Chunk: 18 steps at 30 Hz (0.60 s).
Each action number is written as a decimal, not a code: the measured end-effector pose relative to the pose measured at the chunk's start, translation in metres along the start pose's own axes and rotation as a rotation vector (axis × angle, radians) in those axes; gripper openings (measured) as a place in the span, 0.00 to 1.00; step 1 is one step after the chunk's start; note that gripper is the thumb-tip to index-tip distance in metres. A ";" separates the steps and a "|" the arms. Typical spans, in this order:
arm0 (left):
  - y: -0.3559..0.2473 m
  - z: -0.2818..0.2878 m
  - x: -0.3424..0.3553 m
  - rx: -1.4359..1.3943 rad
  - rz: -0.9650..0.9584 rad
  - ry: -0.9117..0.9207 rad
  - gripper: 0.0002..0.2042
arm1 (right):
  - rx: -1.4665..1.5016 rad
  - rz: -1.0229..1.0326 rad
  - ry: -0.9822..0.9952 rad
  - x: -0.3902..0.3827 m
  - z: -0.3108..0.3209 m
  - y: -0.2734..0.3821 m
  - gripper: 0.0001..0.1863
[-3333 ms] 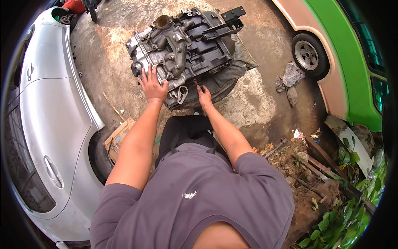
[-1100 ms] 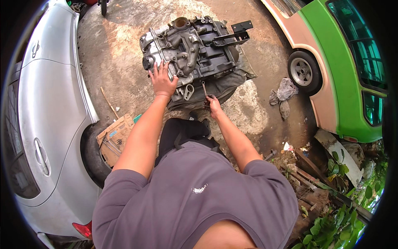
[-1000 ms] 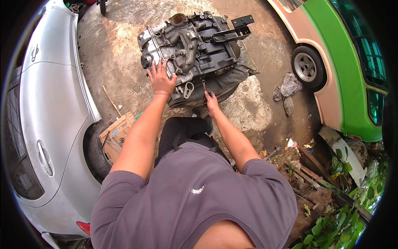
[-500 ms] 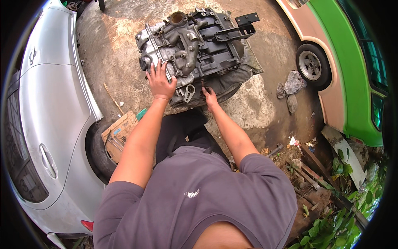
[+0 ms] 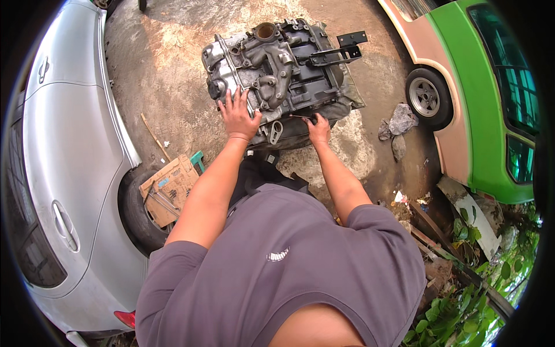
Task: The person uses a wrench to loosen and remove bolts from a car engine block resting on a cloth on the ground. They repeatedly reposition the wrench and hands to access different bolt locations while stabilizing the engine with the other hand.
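A grey metal engine [image 5: 272, 75] lies on a dark, bag-like cover [image 5: 295, 136] on the ground in front of me. My left hand [image 5: 239, 120] rests on its silver near-left part with the fingers spread. Low on the engine's near side, my right hand [image 5: 317, 129] pinches a thin, dark rod-like tool [image 5: 298, 117] that points left towards the block. Its far tip is too small to make out. Between my hands, a silver bracket with a slot [image 5: 276, 132] sticks out from the engine. A black metal bracket [image 5: 341, 53] juts from the right side.
A silver car [image 5: 75, 144] stands close on my left, with a cardboard sheet [image 5: 167, 188] holding several tools by its wheel. To the right are a green and beige vehicle [image 5: 491, 98] and a crumpled plastic bag [image 5: 403, 118]. Boards [image 5: 442, 231] and plants lie at lower right.
The view has shifted, so the engine sits slightly lower and further right. My right hand has moved right along the engine's near side, its thin tool now lying sideways. My left hand stays on the engine.
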<state>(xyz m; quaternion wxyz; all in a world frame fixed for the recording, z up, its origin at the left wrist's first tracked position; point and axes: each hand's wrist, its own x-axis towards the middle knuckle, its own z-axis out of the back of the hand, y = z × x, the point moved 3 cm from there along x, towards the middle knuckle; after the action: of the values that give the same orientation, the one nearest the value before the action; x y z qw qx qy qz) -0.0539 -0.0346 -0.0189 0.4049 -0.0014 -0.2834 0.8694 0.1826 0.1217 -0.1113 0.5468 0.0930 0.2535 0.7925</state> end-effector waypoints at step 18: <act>-0.008 0.009 0.003 0.179 0.003 0.176 0.37 | -0.472 0.524 0.117 -0.009 0.077 0.076 0.08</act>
<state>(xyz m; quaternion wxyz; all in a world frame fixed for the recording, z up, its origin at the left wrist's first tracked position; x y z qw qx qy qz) -0.0523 -0.0329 -0.0070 0.4252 -0.0422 -0.1680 0.8884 0.1569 0.1162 -0.0059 0.3159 -0.0195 0.0621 0.9466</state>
